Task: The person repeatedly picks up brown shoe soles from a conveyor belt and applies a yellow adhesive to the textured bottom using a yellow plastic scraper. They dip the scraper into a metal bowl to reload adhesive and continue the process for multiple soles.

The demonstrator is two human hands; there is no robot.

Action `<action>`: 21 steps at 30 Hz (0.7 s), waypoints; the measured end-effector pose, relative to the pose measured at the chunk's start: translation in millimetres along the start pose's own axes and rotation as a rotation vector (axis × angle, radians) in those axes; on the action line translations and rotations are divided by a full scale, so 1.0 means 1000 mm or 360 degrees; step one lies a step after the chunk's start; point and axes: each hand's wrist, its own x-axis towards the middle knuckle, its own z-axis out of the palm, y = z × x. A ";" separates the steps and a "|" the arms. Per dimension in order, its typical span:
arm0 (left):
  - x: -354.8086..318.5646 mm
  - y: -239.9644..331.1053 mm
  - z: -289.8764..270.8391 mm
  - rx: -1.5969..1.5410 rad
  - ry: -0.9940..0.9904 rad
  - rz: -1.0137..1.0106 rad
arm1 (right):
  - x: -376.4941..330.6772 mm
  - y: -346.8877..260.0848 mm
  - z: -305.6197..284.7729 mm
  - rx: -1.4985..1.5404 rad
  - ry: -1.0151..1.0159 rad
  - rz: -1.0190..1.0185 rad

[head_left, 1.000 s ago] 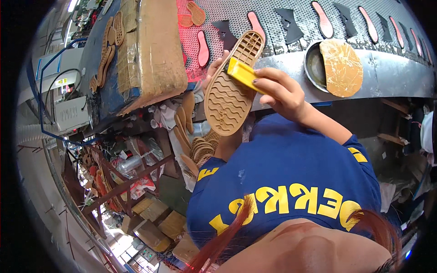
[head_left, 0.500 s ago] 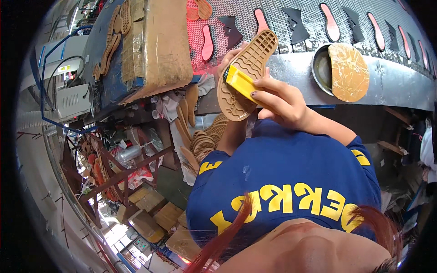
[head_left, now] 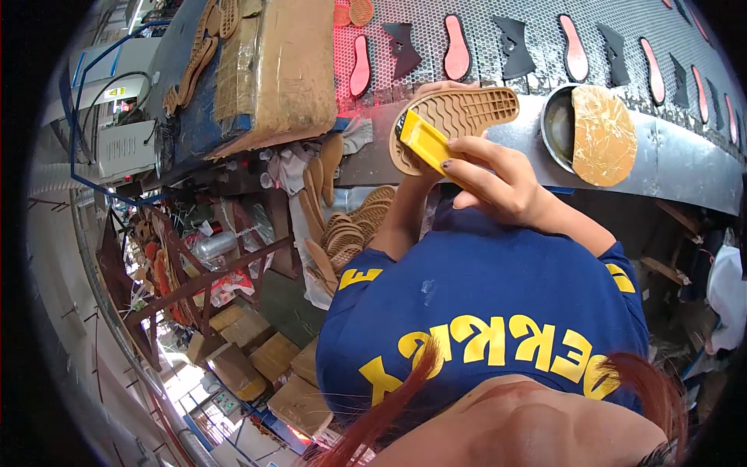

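A brown shoe sole [head_left: 475, 107] is held in front of me, its patterned, wavy-ridged face toward me and its narrow end pointing right. My left hand [head_left: 445, 86] is closed on it from behind; only some fingers show past its upper edge, and the rest is hidden. In my right hand [head_left: 502, 177], the thumb and fingers grip a flat yellow tool with a dark end [head_left: 428, 142]. That dark end lies over the broad left part of the sole; whether it touches cannot be seen.
Pink-faced insoles [head_left: 457, 53] and black cut pieces [head_left: 513, 48] lie in rows on a perforated belt [head_left: 545, 19]. A round tin [head_left: 557, 124], partly covered by a tan disc [head_left: 605, 134], stands on the metal ledge. Several soles [head_left: 350, 233] are stacked left below; a taped carton [head_left: 294, 70] stands left.
The sole has turned clockwise, its narrow end swinging from upper right to right. The yellow tool stays over its broad part. The belt's pieces have shifted slightly right in view.
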 end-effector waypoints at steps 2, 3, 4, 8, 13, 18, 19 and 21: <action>0.000 -0.001 0.004 -0.0723 0.0063 -0.0078 | 0.002 0.002 -0.002 -0.0010 0.0044 -0.0016; 0.000 -0.003 0.004 -0.0950 0.0064 -0.0112 | 0.002 0.003 -0.003 -0.0008 0.0036 -0.0020; 0.001 -0.005 0.004 -0.1178 0.0071 -0.0147 | 0.001 0.003 -0.005 -0.0007 0.0027 -0.0024; -0.001 -0.001 0.008 -0.1382 0.0101 -0.0391 | -0.001 0.003 -0.011 -0.0034 -0.0006 -0.0019; -0.002 -0.003 0.007 -0.1167 -0.0112 -0.0301 | -0.004 0.004 -0.021 0.0032 -0.0142 0.0006; -0.003 -0.007 0.009 -0.0962 -0.0150 -0.0302 | -0.002 0.008 -0.026 0.0075 -0.0088 -0.0043; -0.004 -0.007 0.009 -0.1034 -0.0144 -0.0333 | -0.003 0.010 -0.027 0.0081 -0.0090 -0.0041; -0.004 -0.007 0.011 -0.1197 -0.0130 -0.0366 | -0.005 0.009 -0.027 0.0094 -0.0106 -0.0034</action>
